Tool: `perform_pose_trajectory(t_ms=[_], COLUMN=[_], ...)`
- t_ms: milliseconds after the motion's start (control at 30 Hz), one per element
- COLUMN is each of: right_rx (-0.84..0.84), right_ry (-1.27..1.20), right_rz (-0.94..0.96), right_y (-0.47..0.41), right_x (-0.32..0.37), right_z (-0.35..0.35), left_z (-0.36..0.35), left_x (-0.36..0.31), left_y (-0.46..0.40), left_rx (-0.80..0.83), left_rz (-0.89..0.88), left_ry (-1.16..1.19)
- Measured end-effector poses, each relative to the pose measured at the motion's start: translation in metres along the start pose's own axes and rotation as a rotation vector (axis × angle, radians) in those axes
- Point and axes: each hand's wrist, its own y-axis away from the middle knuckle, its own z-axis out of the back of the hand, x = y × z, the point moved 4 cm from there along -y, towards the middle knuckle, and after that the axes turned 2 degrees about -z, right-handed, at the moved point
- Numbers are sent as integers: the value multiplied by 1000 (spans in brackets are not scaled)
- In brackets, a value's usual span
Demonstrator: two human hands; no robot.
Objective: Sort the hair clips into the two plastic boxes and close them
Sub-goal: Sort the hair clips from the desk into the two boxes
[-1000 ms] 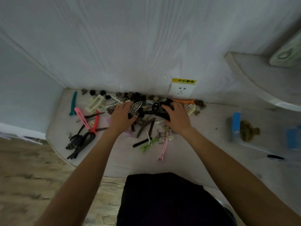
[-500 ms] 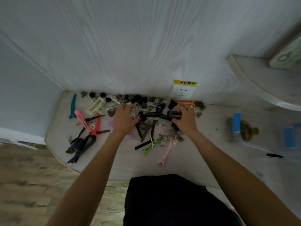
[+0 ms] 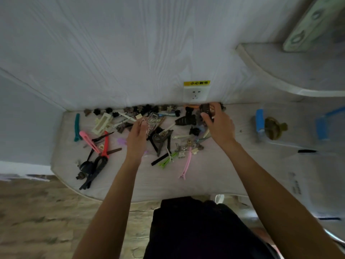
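The left hand (image 3: 137, 136) is raised just above the pile of hair clips, its fingertips pinched on a clear, silvery wire-like clip (image 3: 151, 121); just beyond and to the right of that hand lie dark claw clips (image 3: 161, 137) on the pale tabletop (image 3: 130, 180); to its left sit a red clip (image 3: 105, 144), a pink duckbill clip (image 3: 89, 142), a cream rectangular clip (image 3: 102, 124) and, farther out, a teal clip (image 3: 76, 127); nearer the person than that hand's wrist, a tangle of black clips (image 3: 93, 170) lies by the tabletop's edge.

The right hand (image 3: 219, 126) is curled around a dark brown claw clip (image 3: 205, 110), fingers closed on it, close to the wall; directly above this hand is a white wall socket (image 3: 195, 93) with a yellow label (image 3: 196, 83); just to its left rests a black ribbed claw clip (image 3: 186, 120); below it lie a light pink duckbill clip (image 3: 186, 164) and a green clip (image 3: 167, 160).

Well to the right of the right hand stands a clear plastic box (image 3: 298, 135) with blue latches, holding a brownish clip (image 3: 274, 127); whether a second box sits beside it I cannot tell.
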Motion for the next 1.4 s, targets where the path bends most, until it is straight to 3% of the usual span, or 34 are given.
perform_pose_trajectory(t_ms=[67, 233, 333, 433, 667, 800, 900, 1100, 1400], right_rx=[40, 156, 165, 163, -89, -245, -327, -330, -264], right_ry=[-238, -918, -1117, -1167, -994, -840, -594, -221, 242], right_rz=[-67, -526, -630, -588, -509, -445, -371, -283, -167], right_y=[2, 38, 59, 67, 61, 57, 54, 39, 21], right_x=[-4, -42, -70, -95, -168, -217, -234, -228, -206], right_z=[9, 42, 66, 89, 168, 196, 205, 212, 197], left_z=[-18, -79, -115, -147, -261, -325, -353, -367, -316], left_x=[-7, -25, -37, -63, -139, -160, -163, -146, -128], left_y=[3, 25, 47, 67, 102, 116, 119, 117, 113], left_rx=[29, 127, 183, 256, 512, 580, 509, 524, 414], left_rz=[53, 147, 250, 215, -35, -149, -322, -435, -961], left_ry=[110, 309, 399, 426, 316, 46, -287, -525, -741])
